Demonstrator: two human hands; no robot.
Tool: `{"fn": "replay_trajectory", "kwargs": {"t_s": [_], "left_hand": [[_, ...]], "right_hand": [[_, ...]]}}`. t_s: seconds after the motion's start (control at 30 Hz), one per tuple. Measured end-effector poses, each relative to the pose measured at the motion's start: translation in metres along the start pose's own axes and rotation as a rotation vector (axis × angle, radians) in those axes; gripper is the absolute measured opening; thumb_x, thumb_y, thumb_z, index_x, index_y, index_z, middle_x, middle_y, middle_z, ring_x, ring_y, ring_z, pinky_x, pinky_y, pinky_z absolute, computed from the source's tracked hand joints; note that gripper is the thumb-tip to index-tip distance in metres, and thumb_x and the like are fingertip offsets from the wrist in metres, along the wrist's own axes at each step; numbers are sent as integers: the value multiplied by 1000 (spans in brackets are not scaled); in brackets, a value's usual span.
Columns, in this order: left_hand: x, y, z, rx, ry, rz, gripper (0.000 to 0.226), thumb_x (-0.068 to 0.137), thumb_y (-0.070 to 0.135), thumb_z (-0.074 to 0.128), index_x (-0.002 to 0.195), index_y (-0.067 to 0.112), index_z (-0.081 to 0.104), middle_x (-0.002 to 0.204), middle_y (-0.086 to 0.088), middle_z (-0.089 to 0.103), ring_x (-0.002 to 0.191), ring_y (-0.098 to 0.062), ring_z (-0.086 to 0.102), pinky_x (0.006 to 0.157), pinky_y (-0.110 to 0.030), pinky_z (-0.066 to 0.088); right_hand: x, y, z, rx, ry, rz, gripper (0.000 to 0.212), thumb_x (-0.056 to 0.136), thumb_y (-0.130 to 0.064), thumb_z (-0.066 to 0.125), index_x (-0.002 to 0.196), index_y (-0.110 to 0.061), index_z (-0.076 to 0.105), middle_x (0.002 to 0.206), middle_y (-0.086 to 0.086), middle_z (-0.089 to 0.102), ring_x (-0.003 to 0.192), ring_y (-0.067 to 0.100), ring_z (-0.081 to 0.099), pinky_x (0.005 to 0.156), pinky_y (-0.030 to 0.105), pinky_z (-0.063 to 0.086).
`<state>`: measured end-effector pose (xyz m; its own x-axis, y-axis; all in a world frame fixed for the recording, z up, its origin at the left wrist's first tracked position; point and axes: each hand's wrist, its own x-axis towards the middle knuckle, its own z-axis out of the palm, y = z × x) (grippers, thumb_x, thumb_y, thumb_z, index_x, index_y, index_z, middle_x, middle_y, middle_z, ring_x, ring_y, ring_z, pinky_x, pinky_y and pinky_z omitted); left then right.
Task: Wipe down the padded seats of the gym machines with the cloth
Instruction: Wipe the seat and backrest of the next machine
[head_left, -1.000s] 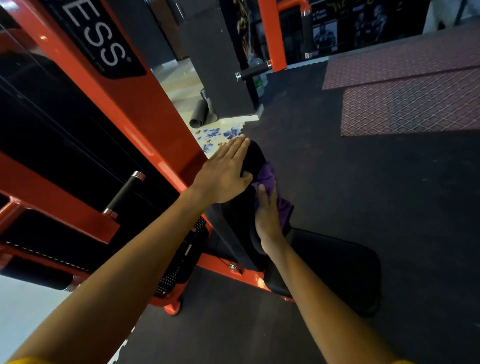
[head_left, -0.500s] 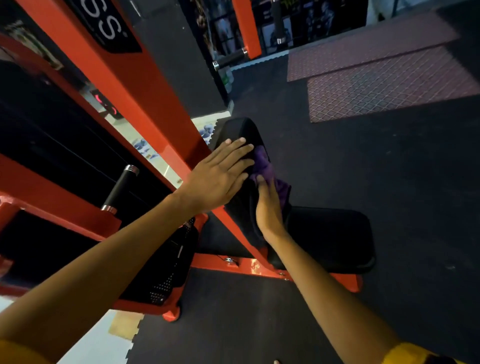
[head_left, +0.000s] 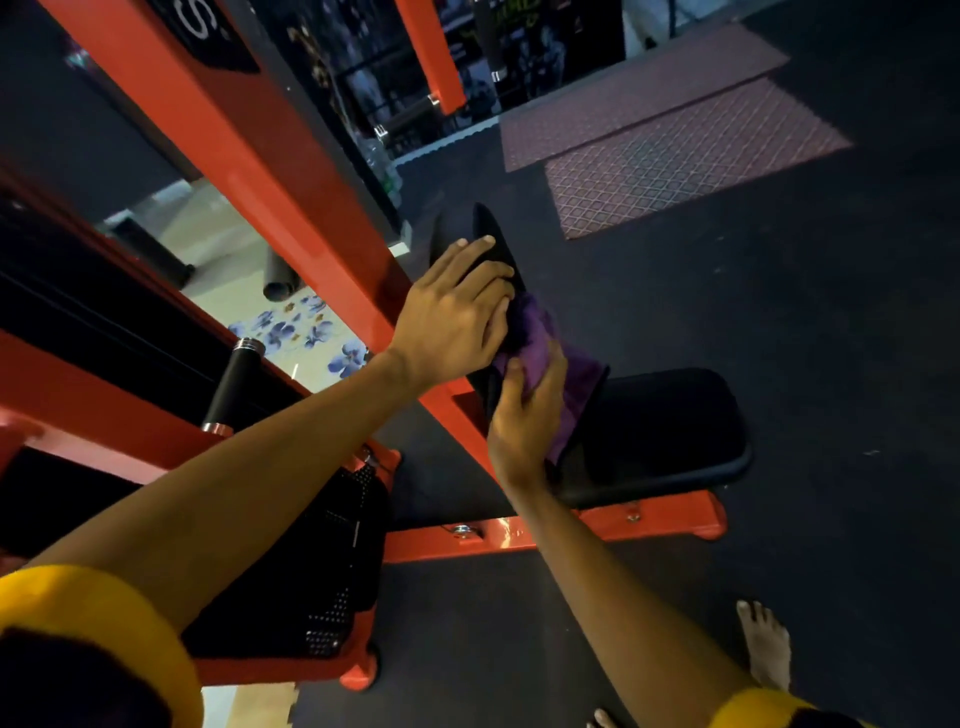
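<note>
A purple cloth (head_left: 543, 345) lies against the upright black back pad (head_left: 493, 244) of an orange gym machine. My right hand (head_left: 524, 415) presses the cloth to the pad's front face, thumb curled over its edge. Resting on the pad's upper rear side, my left hand (head_left: 457, 312) has its fingers bent over the top edge. The black seat pad (head_left: 670, 421) lies flat to the right, just below the cloth.
The orange frame post (head_left: 270, 182) runs diagonally at the left, with a black roller handle (head_left: 231, 379) beneath it. An orange base bar (head_left: 660, 519) sits under the seat. Dark rubber floor and two reddish mats (head_left: 675, 171) lie beyond. A bare foot (head_left: 763, 644) stands at lower right.
My right hand slid the cloth down the back pad. My left hand's fingers went from straight to bent over the pad's top. The view pulled back, showing more seat and floor.
</note>
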<state>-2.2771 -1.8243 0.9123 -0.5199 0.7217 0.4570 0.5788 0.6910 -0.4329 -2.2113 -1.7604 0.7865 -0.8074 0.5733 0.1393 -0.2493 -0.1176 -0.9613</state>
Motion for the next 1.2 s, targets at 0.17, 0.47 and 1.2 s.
{"fn": "replay_trajectory", "kwargs": {"t_s": [0.17, 0.47, 1.2], "left_hand": [[-2, -1, -1, 42, 9, 32, 31, 103, 20, 44, 103, 10, 74, 117, -6, 71, 133, -33, 54, 119, -46, 34], [-4, 0, -2, 67, 37, 48, 27, 101, 19, 49, 104, 9, 75, 115, -6, 71, 130, -33, 56, 116, -48, 37], [27, 20, -23, 460, -611, 270, 67, 100, 36, 11, 131, 14, 66, 134, -5, 66, 137, -32, 48, 121, -50, 22]], "right_hand": [[-32, 86, -19, -374, -23, -194, 75, 98, -62, 51, 152, -12, 33, 153, 25, 42, 143, 40, 40, 118, 46, 32], [-13, 32, 1, -324, 48, -366, 62, 102, -56, 44, 148, -14, 46, 152, 18, 49, 139, 33, 46, 114, 39, 31], [9, 30, -50, 182, -320, 289, 63, 94, -48, 59, 151, -28, 41, 144, -13, 47, 130, 3, 45, 95, 3, 38]]}}
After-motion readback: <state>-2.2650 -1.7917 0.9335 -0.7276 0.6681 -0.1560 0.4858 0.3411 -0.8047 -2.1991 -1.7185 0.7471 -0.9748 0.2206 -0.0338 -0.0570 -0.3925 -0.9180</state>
